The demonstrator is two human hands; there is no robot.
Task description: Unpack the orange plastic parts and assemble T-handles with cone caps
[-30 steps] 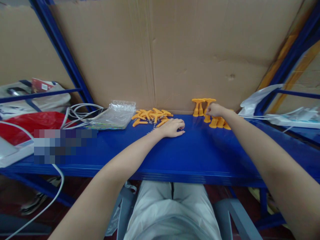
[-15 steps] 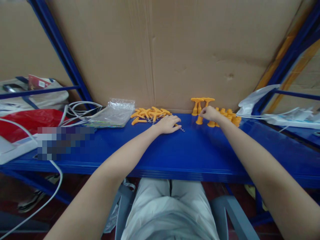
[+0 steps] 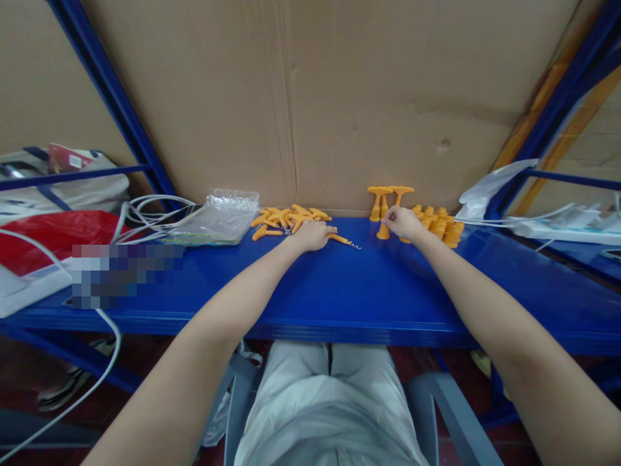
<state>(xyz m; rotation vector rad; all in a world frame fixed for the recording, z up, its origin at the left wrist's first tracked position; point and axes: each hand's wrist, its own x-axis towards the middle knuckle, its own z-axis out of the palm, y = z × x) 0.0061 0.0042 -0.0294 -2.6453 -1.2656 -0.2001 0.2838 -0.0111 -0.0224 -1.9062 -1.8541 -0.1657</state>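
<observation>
My left hand (image 3: pixel 312 235) is closed around the handle end of an orange corkscrew (image 3: pixel 339 239); its ribbed shaft and thin metal spiral point right, just above the table. Behind that hand lies a pile of orange corkscrews (image 3: pixel 279 218) with T-shaped handles and metal spirals. My right hand (image 3: pixel 402 222) pinches the top of an orange sleeve (image 3: pixel 383 231) with a flared foot. Two orange corkscrews in sleeves (image 3: pixel 375 204) stand upright just behind it. Several more orange sleeves (image 3: pixel 439 226) stand grouped to its right, partly hidden by my wrist.
Clear plastic bags (image 3: pixel 228 217) lie left of the pile, near coiled white cables (image 3: pixel 162 206) and a red bag (image 3: pixel 58 236). A cardboard wall (image 3: pixel 339 97) rises behind the blue table (image 3: pixel 330 291). White plastic and a power strip (image 3: pixel 572 226) are at the right.
My left hand has drawn slightly left and its fingers have closed on the corkscrew, whose ribbed shaft now shows. My right hand stays at the sleeve. The view has shifted a little.
</observation>
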